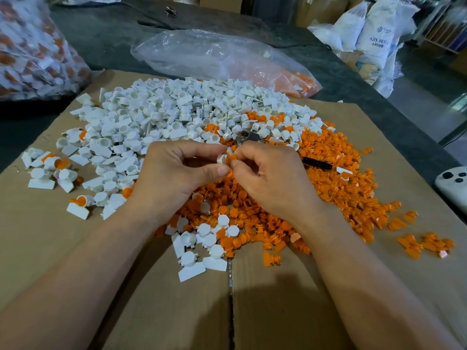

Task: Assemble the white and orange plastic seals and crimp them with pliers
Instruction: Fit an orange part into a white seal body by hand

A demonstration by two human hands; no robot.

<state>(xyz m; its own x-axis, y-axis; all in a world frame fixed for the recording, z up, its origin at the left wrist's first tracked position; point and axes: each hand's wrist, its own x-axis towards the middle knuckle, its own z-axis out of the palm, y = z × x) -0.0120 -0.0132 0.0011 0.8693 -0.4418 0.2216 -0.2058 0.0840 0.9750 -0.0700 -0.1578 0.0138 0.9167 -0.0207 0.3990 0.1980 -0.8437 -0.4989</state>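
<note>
Across the near table I log a flattened cardboard sheet (50,236) as the work surface. White seal bodies (164,109) are heaped far and left on it. Orange inserts (341,178) are heaped right and near, and the two piles mix in the middle. A clear plastic bag (202,54) lies beyond the cardboard with orange parts inside.

The left hand (174,170) and right hand (273,178) meet above the centre of the piles. Left thumb and forefinger pinch one white body (222,159). Right fingertips pinch an orange insert (232,159) touching that body. The remaining fingers on both hands are curled.

The pliers (246,138) lie just beyond the hands, half buried, with a black handle pointing right. I cannot tell whether the insert is seated.
</note>
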